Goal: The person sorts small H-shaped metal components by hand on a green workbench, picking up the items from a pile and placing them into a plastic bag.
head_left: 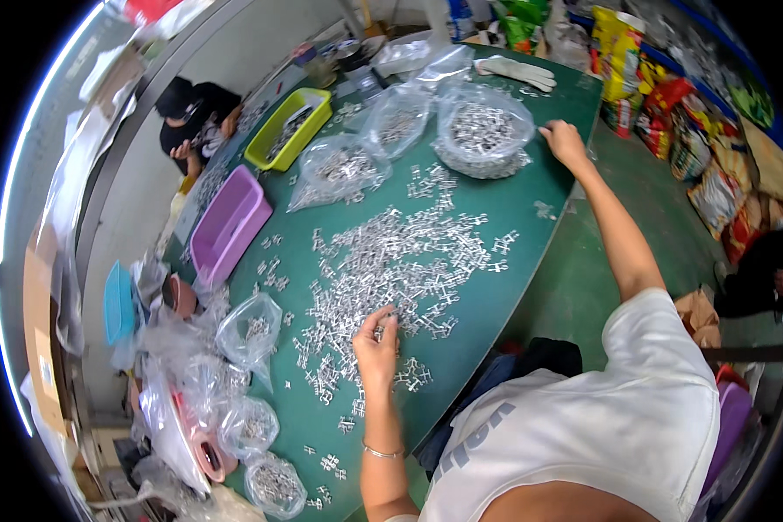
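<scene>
Small silvery metal pieces (383, 261), shaped like little H-clips, lie heaped across the middle of the green table (513, 261). At the near edge of this heap is my left hand (376, 352), its thumb and fingers pinched together; what is between them is too small to make out. Stretched out to the far right, my right hand (565, 143) hovers by the table's right edge with its fingers drawn together. Whatever it may hold is hidden. Just left of it stands a clear plastic bag (487, 130) filled with the same pieces.
More clear bags (344, 170) of pieces stand farther back. A yellow-green bin (289, 130) and a purple bin (228, 224) line the left side, with small bags (274, 483) at the lower left. A white glove (518, 71) lies at the back. Another person (196, 122) sits across the table.
</scene>
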### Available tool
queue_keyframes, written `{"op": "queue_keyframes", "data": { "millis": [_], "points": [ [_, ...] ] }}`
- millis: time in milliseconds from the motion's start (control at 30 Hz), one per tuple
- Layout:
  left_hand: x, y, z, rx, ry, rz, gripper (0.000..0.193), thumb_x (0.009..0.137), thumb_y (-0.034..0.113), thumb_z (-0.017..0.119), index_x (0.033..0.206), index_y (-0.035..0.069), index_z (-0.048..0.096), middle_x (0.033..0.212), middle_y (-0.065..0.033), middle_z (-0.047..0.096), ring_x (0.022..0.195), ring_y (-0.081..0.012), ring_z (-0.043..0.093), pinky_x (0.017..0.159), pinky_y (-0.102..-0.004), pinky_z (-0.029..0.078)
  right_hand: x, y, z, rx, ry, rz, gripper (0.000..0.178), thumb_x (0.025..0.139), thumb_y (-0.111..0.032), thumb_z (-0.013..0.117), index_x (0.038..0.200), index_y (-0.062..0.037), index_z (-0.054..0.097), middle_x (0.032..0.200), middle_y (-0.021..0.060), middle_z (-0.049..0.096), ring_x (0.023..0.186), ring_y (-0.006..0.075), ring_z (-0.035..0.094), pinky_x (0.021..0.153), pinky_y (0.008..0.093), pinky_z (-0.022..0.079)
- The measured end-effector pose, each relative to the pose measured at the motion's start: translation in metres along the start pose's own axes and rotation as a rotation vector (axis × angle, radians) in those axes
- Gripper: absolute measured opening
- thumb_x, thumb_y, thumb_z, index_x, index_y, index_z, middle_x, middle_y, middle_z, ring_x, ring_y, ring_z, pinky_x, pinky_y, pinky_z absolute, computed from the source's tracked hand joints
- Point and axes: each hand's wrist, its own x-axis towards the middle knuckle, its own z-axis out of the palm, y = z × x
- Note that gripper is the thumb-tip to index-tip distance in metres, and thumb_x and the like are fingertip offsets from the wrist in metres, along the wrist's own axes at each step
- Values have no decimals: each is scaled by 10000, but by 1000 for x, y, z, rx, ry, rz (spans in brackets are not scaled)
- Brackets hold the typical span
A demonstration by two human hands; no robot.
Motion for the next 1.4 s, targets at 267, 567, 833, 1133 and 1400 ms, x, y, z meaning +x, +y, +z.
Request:
{"op": "queue_keyframes", "data": {
  "millis": [267, 567, 833, 1133, 1400],
  "points": [
    [61, 2, 2, 734, 177, 420, 326, 796, -4, 531, 1119, 26, 558, 1235, -183, 497, 1025, -374, 542, 868, -406, 455, -110, -137, -24, 547, -625, -274, 140, 801, -91, 581, 888, 7, 630, 785, 166, 615, 619, 323, 586, 607, 397, 465],
    [29, -6, 10, 871, 15, 502, 435, 688, -78, 490, 1103, 38, 553, 1195, -131, 532, 720, -350, 629, 636, -415, 523, -105, -159, 41, 82, -408, -469, 165, 785, -76, 580, 937, -12, 563, 991, 149, 513, 779, 353, 582, 663, 457, 455],
    [-5, -6, -13, 659, 21, 389, 250, 760, -56, 512, 974, 31, 609, 1038, -117, 589, 705, -332, 618, 591, -386, 502, -106, -167, -5, 664, -993, -202, 110, 773, -46, 610, 867, 10, 622, 833, 134, 612, 743, 302, 593, 685, 360, 466],
    [88, 11, 4, 526, 97, 427, 96, 794, 22, 562, 847, -19, 631, 807, -188, 606, 726, -360, 589, 641, -395, 467, -81, -195, 65, -333, -232, -533, 221, 705, 9, 578, 918, 63, 562, 804, 159, 614, 657, 255, 647, 558, 341, 520],
    [110, 10, -2, 495, -54, 212, 83, 719, 52, 658, 772, -11, 647, 621, -141, 579, 536, -258, 556, 537, -345, 437, -87, -194, 18, 738, -791, -71, 200, 784, -118, 659, 867, 16, 537, 640, 46, 545, 479, 112, 495, 388, 267, 339]
  ]
}}
